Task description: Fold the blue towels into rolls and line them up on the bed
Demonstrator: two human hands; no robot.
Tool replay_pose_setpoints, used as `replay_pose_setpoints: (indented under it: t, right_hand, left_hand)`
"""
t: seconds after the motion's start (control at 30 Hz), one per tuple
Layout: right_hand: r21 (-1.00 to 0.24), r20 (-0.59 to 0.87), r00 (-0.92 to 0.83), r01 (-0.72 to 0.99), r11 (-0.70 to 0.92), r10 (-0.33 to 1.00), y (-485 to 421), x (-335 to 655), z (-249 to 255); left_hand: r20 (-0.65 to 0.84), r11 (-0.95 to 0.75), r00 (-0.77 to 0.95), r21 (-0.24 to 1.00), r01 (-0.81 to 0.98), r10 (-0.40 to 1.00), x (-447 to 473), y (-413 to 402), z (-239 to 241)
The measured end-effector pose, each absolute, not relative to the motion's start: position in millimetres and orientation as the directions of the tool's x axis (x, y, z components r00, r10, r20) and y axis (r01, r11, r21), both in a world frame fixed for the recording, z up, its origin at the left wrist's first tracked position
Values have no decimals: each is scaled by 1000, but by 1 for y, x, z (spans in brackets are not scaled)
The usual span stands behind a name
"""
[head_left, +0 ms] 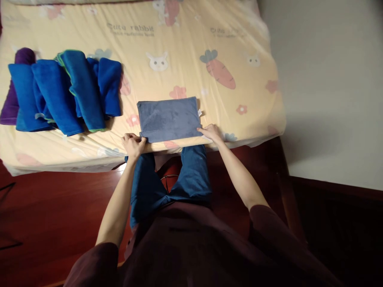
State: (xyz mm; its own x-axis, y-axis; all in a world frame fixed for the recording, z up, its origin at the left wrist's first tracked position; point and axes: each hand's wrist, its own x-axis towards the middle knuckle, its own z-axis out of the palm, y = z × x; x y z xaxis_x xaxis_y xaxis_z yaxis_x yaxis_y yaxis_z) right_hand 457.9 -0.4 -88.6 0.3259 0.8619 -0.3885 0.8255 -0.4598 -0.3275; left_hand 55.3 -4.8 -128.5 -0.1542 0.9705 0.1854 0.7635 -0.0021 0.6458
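Observation:
A grey-blue towel (169,118), folded into a flat rectangle, lies near the front edge of the bed, with a small white tag (200,113) sticking out on its right side. At its near left corner my left hand (133,144) pinches the cloth between thumb and fingers. My right hand (210,132) grips the near right corner, thumb on top of the cloth. The fingertips under the towel are hidden on both sides.
To the left lie several rolled blue towels (56,95) and a purple rolled towel (24,57). The bed's yellow sheet (185,44) has rabbit and carrot prints. A pale wall (326,79) stands at the right. Dark red floor (60,211) shows below the bed edge.

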Motion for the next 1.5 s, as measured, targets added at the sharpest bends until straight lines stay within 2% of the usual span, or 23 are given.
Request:
replay_pose_setpoints:
  t: [0.07, 0.17, 0.23, 0.27, 0.3, 0.37, 0.47, 0.67, 0.83, 1.27, 1.5]
  right_hand:
    - [-378, -311, 325, 820, -430, 893, -8, 458, -88]
    - [-493, 40, 325, 829, -264, 945, -32, 455, -89]
    - [-506, 266, 278, 855, -112, 923, -51, 452, -87]
    - [-489, 320, 215, 871, -33, 923, -59, 450, -85]
    - [-465, 331, 124, 884, 48, 935, -66, 449, -83]
    - [-423, 260, -97, 883, 204, 961, -71, 446, -79]
    - [-410, 124, -292, 855, 317, 948, -63, 445, -80]
    - [-404, 108, -252, 873, 274, 962, -32, 443, -97]
    - [-398, 116, -217, 884, 246, 969, -24, 441, -99]
    - [-382, 93, -251, 885, 267, 964, -79, 450, -105]
    - [-452, 131, -215, 856, 251, 968, -77, 454, -105]
  left_hand:
    - [231, -19, -180, 661, 750, 956, 54, -12, -124]
    - [317, -103, -160, 671, 734, 935, 48, -30, -114]
    - [341, -202, -37, 638, 743, 939, 44, -41, -107]
    - [333, -265, 60, 615, 743, 941, 42, -45, -104]
    - [312, -331, 170, 594, 733, 935, 42, -46, -102]
    - [250, -437, 360, 572, 694, 899, 44, -43, -99]
    - [193, -475, 451, 559, 680, 872, 51, -30, -99]
    - [198, -436, 395, 533, 725, 897, 57, -6, -107]
    - [191, -467, 434, 515, 719, 880, 49, 3, -109]
    - [152, -508, 509, 509, 695, 847, 33, -46, -105]
    - [154, -403, 400, 624, 669, 904, 30, -46, -113]
